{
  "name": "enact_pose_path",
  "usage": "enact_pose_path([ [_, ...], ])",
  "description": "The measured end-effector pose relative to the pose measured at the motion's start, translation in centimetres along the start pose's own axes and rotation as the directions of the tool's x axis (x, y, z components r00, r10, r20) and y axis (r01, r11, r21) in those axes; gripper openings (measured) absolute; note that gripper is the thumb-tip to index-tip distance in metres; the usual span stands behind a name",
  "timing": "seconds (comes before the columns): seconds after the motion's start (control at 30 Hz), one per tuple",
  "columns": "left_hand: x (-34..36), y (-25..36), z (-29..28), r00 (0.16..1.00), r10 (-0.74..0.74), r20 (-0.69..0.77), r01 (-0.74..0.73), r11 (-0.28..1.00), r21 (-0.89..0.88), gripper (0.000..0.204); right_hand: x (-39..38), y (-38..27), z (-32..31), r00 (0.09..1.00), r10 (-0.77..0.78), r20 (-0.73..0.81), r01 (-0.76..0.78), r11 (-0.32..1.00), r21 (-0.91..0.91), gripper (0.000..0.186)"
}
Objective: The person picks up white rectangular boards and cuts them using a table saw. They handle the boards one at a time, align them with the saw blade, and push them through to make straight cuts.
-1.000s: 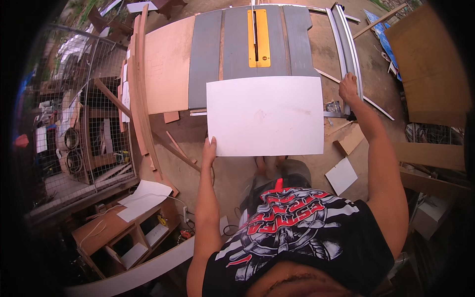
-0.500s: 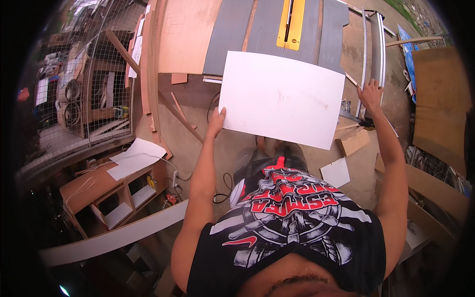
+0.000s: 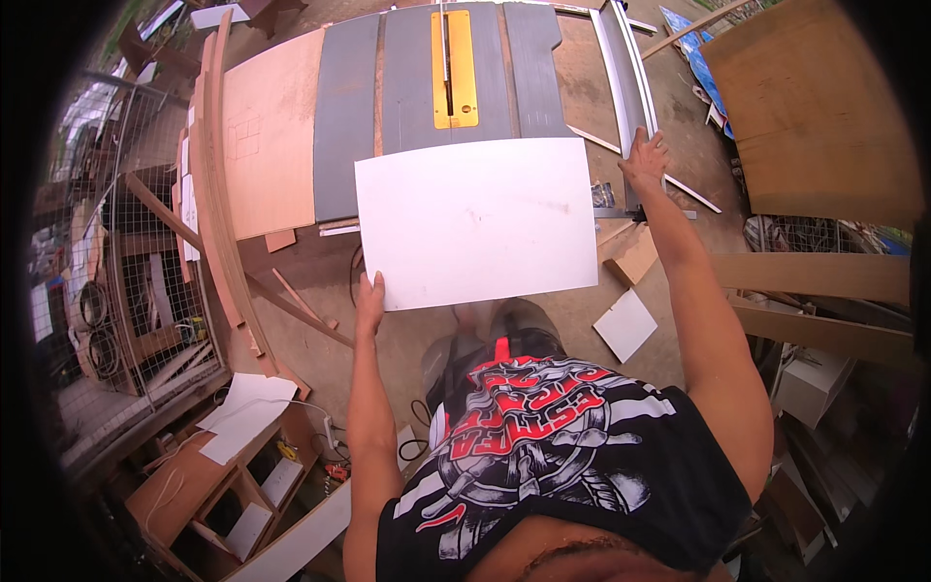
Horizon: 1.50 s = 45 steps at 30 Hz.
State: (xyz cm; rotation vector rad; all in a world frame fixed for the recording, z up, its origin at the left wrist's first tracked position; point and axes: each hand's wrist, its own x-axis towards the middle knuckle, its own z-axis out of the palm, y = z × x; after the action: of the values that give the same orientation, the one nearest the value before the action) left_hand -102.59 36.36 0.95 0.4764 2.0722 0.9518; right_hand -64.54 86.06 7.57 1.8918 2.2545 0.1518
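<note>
My left hand [image 3: 370, 296] grips a white board [image 3: 475, 228] by its lower left edge; the board lies across the front of the table saw's grey top [image 3: 344, 107]. A yellow throat plate [image 3: 456, 97] with a slot and blade sits beyond the board. My right hand [image 3: 642, 157], fingers apart, touches the long metal fence rail [image 3: 616, 58] at the saw's right. A pale plywood panel [image 3: 267, 145] adjoins the left of the grey top.
Long timber strips [image 3: 218, 194] stand beside a wire mesh fence [image 3: 126, 242] at left. A wooden cabinet [image 3: 165, 500] and cords sit lower left. A large brown panel [image 3: 805, 116], planks [image 3: 815, 272], and a small white offcut [image 3: 626, 325] occupy the right.
The view swung right, then back left. My left hand keeps hold of the white board. My right hand's fingers, earlier curled on the rail, now spread more over it.
</note>
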Motion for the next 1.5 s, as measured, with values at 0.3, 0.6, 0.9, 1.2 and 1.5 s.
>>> enact_pose_path([
  [0.3,1.2,3.8,7.1,0.995,0.079,0.056,-0.077,0.996,-0.039,0.054,-12.1,2.1,0.4,0.929,0.252,-0.27,-0.056,0.819,0.571,0.061],
  [0.6,2.8,5.1,9.7,0.991,0.121,0.063,-0.115,0.989,-0.094,0.054,-20.7,3.2,9.2,0.763,-0.031,0.646,-0.517,-0.628,0.581,0.067],
  [0.9,3.4,9.2,11.6,0.997,0.067,-0.021,-0.065,0.993,0.094,0.052,-19.1,4.1,9.0,0.68,0.014,0.734,-0.548,-0.655,0.52,0.054],
  [1.2,4.1,9.7,12.2,0.998,0.052,-0.046,-0.044,0.986,0.163,0.053,-19.3,4.8,9.8,0.711,0.004,0.703,-0.524,-0.664,0.533,0.056],
  [1.5,4.5,9.3,12.1,0.995,0.067,-0.069,-0.058,0.991,0.123,0.052,-18.4,3.2,9.5,0.697,0.107,0.709,-0.431,-0.728,0.534,0.053],
])
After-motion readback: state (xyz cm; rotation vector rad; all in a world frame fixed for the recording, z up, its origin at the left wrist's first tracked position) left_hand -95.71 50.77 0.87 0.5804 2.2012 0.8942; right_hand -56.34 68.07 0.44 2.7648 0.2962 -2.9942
